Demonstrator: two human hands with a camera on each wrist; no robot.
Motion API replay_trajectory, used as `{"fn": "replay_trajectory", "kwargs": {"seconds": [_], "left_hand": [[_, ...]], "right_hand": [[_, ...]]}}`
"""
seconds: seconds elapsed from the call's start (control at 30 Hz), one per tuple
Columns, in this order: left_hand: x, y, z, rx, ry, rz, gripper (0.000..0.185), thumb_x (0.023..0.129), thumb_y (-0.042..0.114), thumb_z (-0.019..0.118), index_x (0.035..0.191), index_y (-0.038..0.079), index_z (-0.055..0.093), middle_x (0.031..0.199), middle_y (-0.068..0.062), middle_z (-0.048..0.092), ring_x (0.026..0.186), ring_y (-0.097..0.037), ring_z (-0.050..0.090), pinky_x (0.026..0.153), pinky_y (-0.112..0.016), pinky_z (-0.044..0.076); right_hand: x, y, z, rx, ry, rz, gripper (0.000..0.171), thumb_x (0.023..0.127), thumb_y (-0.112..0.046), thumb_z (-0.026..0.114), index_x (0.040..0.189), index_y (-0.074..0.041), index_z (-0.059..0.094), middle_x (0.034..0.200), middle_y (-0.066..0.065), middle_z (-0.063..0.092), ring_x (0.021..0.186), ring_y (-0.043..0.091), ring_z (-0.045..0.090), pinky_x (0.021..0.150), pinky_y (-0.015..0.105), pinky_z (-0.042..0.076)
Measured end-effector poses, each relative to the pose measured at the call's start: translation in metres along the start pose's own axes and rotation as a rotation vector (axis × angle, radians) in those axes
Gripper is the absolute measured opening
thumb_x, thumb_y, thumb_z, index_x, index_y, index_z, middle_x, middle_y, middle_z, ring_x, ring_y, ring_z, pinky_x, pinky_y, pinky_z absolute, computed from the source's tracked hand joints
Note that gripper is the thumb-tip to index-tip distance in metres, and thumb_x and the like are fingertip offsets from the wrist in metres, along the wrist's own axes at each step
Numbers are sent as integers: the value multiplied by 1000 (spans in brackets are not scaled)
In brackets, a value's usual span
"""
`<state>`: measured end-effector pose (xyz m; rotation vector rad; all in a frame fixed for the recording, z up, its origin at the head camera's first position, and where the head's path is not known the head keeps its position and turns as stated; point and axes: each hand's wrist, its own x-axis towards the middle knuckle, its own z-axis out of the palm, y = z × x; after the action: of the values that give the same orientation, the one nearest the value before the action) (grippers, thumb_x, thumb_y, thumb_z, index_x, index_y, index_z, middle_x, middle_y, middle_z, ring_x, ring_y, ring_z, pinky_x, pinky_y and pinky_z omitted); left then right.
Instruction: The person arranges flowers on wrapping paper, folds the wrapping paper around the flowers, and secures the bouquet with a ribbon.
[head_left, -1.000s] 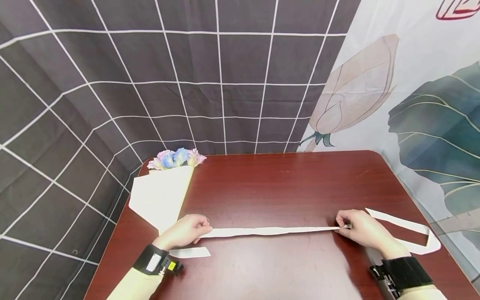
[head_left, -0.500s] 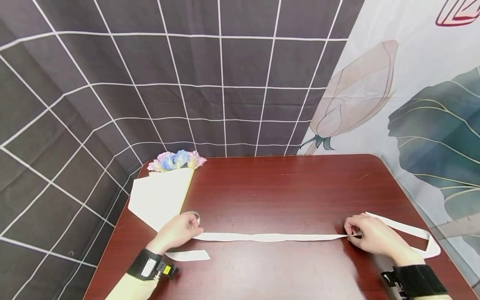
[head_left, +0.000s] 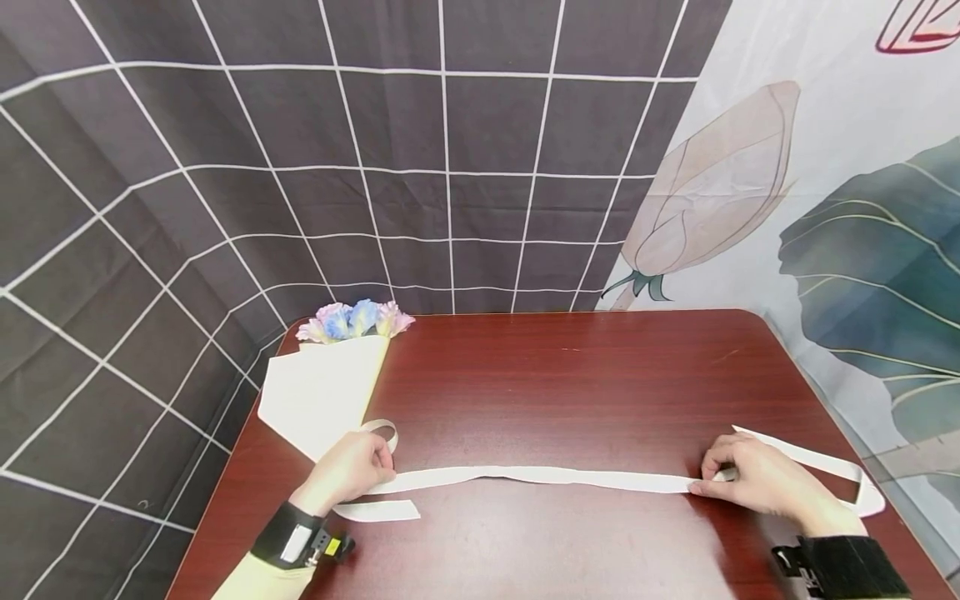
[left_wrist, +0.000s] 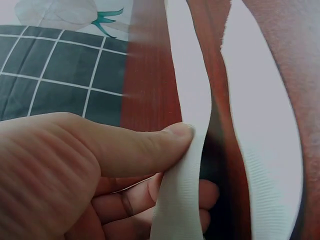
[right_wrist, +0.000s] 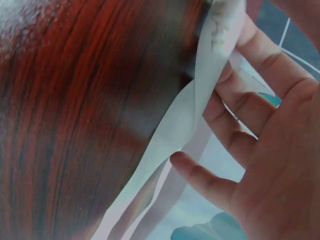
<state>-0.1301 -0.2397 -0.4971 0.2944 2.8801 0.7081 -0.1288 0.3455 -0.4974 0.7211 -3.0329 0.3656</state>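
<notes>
Head view: the ribbon [head_left: 547, 477] lies across the bench [head_left: 570, 375]; left hand [head_left: 348, 468] and right hand [head_left: 757, 477] each pinch it; even tension should remove the slight kink.

Left wrist: thumb [left_wrist: 150, 145] clamps the ribbon's fold.

Right wrist: fingers [right_wrist: 250, 107] seem curled around doubled ribbon.

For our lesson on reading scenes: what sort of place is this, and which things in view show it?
Probably a makeshift craft or gift-wrapping station: a paper-wrapped bouquet lies on a red-brown table, both hands pinch a white ribbon, and hung cloth backdrops stand behind.
</notes>
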Motion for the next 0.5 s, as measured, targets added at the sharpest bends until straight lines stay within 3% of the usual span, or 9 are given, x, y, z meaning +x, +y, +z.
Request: {"fn": "replay_trajectory", "kwargs": {"seconds": [0.13, 0.2, 0.27, 0.37, 0.5], "left_hand": [[-1, -1, 2, -16, -1, 12, 23, 68, 23, 82, 63, 24, 60, 53, 15, 51, 49, -4, 47, 49, -23, 39], [-1, -3, 2, -22, 34, 13, 24, 70, 29, 82, 65, 27, 59, 56, 17, 51, 50, -2, 47, 49, -22, 38], [0, -4, -1, -50, 94, -8, 24, 73, 36, 80, 67, 29, 58, 57, 16, 51, 51, -2, 48, 49, -22, 38], [0, -8, -10, -101, 224, -61, 24, 79, 42, 74, 69, 28, 58, 58, 13, 52, 51, -6, 48, 47, -24, 37], [-2, -21, -23, -111, 377, -183, 23, 84, 39, 70, 75, 21, 58, 60, 3, 55, 53, -14, 49, 45, -28, 36]], "right_hand": [[0, 2, -2, 20, -35, 20, 28, 68, -55, 78, 60, -45, 53, 69, -25, 48, 68, -2, 45, 92, 28, 37], [1, 2, -4, 29, -54, 47, 27, 68, -56, 77, 62, -44, 54, 69, -24, 49, 68, -1, 46, 89, 32, 41], [3, 2, -5, 40, -58, 82, 25, 70, -58, 75, 66, -43, 55, 69, -23, 49, 68, 0, 46, 80, 33, 46], [6, 1, -5, 48, -31, 113, 21, 77, -58, 68, 72, -41, 56, 69, -22, 50, 68, 2, 46, 64, 27, 43], [11, 1, -4, 44, 25, 145, 15, 84, -52, 64, 79, -39, 60, 74, -21, 54, 73, 5, 50, 65, 30, 44]]}}
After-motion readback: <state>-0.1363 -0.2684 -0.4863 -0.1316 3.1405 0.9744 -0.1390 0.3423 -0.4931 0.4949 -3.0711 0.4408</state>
